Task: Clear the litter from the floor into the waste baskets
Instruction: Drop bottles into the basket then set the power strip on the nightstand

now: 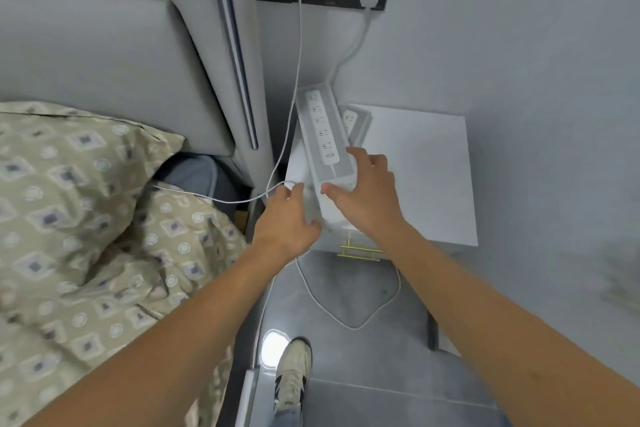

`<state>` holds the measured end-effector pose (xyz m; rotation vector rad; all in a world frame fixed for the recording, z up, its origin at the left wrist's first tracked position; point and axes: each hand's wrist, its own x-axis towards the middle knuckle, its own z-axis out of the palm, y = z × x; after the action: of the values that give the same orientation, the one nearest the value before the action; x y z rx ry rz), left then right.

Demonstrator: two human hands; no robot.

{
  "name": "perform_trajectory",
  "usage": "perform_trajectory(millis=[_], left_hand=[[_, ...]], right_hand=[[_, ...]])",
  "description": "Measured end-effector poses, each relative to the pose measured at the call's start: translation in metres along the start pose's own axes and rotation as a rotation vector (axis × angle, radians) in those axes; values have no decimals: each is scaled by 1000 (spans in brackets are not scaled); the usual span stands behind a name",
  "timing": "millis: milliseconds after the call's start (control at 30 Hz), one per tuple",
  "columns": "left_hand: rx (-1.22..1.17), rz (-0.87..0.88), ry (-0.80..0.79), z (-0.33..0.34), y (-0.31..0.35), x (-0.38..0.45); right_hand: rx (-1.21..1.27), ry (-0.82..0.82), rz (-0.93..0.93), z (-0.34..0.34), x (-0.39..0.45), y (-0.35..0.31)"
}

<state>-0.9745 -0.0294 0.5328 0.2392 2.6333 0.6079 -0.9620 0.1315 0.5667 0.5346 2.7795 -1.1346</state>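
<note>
- Nearest us, one pale sneaker (292, 380) stands on the grey floor (363, 367) between the bed and the white nightstand (419, 170).
- Both our bare forearms reach forward to the near left corner of the nightstand.
- Our right hand (363, 194) lies spread and flat, fingers loose, on the near end of a long white power-strip box (327, 149); thumb and fingers bracket it, but we cannot tell whether they pinch it.
- Our left hand (285, 218) curls at the box's left edge, touching it, beside a thin white charging cable (298, 73) that hangs from the wall plate.
- The box lies across the nightstand's left edge, its far end tilted toward the wall, a second box (355, 120) just behind.
- We judge it to be light, stiff cardboard, smooth and a little slippery, best gripped across its narrow width near the middle, clear of the cable.
- A looped cord (349, 319) trails on the floor below; no other litter and no waste basket is in view.
- A patterned pillow (83, 156) fills the left.
</note>
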Motion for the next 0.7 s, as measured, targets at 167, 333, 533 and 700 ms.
perform_trajectory(millis=[167,333,533,700], left_hand=[[97,121,-52,9,-12,69],[117,49,-152,16,-3,105],[184,-17,-93,42,27,114],[401,-22,26,57,38,117]], right_hand=[[-173,-25,-13,47,69,-4],[-311,15,45,51,96,19],[-277,42,108,28,81,55],[-237,42,129,10,58,83]])
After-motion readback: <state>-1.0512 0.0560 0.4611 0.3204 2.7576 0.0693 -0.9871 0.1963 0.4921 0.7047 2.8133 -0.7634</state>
